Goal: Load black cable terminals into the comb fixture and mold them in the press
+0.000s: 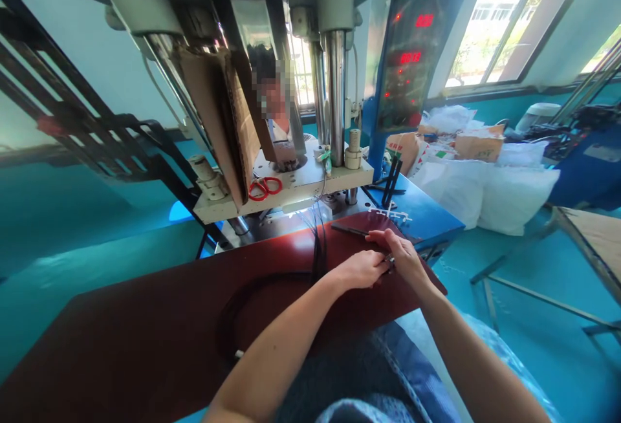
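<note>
My left hand (366, 269) and my right hand (402, 256) meet over the right part of the reddish-brown tabletop (160, 332). Closed fingers of both hands come together at a small, dark metallic piece (389, 263), mostly covered and too small to name. Just beyond my right fingertips lies a thin dark rod-like piece (350, 231). Left of my hands, a bundle of thin black cables (317, 251) rests on the tabletop. A thicker black cable (237, 300) curves toward my left forearm.
A press (291, 180) stands behind the tabletop, with red-handled scissors (265, 188) on its plate. A white branched plastic piece (391, 213) lies on the blue surface (431, 206). White sacks (509, 193) stand at right. Another person is partly visible behind the press.
</note>
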A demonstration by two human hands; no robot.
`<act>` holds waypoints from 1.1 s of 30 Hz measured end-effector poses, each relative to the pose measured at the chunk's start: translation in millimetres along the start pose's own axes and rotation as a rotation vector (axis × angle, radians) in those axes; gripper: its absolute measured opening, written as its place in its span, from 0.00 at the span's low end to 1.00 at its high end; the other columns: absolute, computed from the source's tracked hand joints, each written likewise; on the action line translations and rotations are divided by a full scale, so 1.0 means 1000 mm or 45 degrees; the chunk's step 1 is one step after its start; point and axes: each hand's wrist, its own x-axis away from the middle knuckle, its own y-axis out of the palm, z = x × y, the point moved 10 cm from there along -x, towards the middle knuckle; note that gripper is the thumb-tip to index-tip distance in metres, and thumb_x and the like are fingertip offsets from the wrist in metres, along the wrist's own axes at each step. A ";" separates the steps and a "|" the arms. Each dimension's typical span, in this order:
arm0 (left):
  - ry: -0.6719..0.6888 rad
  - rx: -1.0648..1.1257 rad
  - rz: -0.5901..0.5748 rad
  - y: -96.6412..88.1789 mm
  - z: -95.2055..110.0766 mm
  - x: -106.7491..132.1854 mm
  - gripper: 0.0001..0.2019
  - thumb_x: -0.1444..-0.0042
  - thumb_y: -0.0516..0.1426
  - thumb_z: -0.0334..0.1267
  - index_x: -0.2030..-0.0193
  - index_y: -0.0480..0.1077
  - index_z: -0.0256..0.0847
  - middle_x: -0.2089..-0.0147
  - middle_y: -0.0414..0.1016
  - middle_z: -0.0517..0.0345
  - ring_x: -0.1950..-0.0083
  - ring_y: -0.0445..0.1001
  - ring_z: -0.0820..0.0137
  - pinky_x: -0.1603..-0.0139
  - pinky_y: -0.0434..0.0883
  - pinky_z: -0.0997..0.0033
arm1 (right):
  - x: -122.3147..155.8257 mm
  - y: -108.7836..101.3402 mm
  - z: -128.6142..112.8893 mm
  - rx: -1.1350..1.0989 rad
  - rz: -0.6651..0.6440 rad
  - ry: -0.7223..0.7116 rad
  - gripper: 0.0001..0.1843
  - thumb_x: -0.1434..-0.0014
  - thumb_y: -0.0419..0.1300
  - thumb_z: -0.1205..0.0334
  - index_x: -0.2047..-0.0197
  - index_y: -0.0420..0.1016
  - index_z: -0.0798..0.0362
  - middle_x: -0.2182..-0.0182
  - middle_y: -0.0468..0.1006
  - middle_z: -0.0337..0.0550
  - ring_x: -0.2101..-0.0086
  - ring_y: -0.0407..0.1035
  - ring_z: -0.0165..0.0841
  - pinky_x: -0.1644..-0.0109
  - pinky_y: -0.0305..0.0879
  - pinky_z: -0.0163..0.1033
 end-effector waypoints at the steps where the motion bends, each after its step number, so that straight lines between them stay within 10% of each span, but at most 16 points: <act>1: 0.021 0.028 -0.008 0.001 0.001 -0.002 0.15 0.41 0.43 0.42 0.72 0.64 0.36 0.77 0.65 0.61 0.80 0.63 0.76 0.74 0.62 0.74 | -0.001 0.002 -0.001 -0.047 -0.016 0.011 0.34 0.49 0.51 0.31 0.64 0.77 0.55 0.62 0.78 0.52 0.56 0.70 0.45 0.46 0.62 0.51; 9: 0.078 0.515 -0.066 0.014 -0.017 -0.004 0.06 0.48 0.52 0.38 0.69 0.62 0.36 0.78 0.64 0.64 0.81 0.63 0.77 0.81 0.61 0.77 | 0.010 0.037 -0.012 0.035 -0.331 0.115 0.29 0.41 0.45 0.38 0.53 0.75 0.50 0.54 0.75 0.44 0.58 0.72 0.43 0.55 0.70 0.46; 14: 0.027 0.870 0.175 -0.008 -0.030 -0.008 0.10 0.48 0.53 0.43 0.67 0.61 0.36 0.81 0.62 0.67 0.87 0.56 0.81 0.87 0.53 0.81 | -0.011 0.004 -0.023 0.319 -0.142 -0.061 0.23 0.41 0.48 0.46 0.56 0.74 0.53 0.56 0.76 0.46 0.55 0.69 0.41 0.50 0.65 0.45; 17: 0.025 1.000 0.289 -0.025 -0.032 -0.005 0.15 0.48 0.52 0.48 0.64 0.62 0.37 0.82 0.60 0.69 0.88 0.51 0.83 0.88 0.47 0.81 | -0.017 -0.024 -0.018 0.828 -0.020 -0.162 0.21 0.42 0.50 0.54 0.53 0.72 0.57 0.54 0.74 0.51 0.53 0.67 0.43 0.47 0.61 0.47; 23: 0.048 0.956 0.332 -0.031 -0.029 0.000 0.14 0.48 0.52 0.48 0.69 0.61 0.38 0.78 0.64 0.63 0.82 0.63 0.78 0.85 0.57 0.81 | 0.004 -0.011 0.007 1.850 -0.364 -0.141 0.14 0.48 0.48 0.73 0.60 0.70 0.57 0.63 0.72 0.52 0.59 0.67 0.43 0.60 0.62 0.41; 29: -0.034 0.948 0.308 -0.021 -0.027 0.006 0.12 0.49 0.53 0.46 0.69 0.61 0.38 0.82 0.55 0.69 0.85 0.49 0.84 0.87 0.45 0.83 | 0.018 -0.009 0.027 1.243 -0.544 0.220 0.02 0.51 0.49 0.65 0.71 0.59 0.52 0.76 0.69 0.40 0.74 0.66 0.33 0.72 0.58 0.35; 33: -0.150 0.944 0.293 -0.013 -0.034 0.004 0.14 0.48 0.52 0.48 0.67 0.64 0.37 0.83 0.53 0.70 0.85 0.47 0.82 0.85 0.44 0.80 | 0.036 -0.014 0.041 0.288 -0.380 0.455 0.08 0.54 0.49 0.62 0.68 0.56 0.51 0.85 0.66 0.31 0.84 0.63 0.30 0.82 0.58 0.31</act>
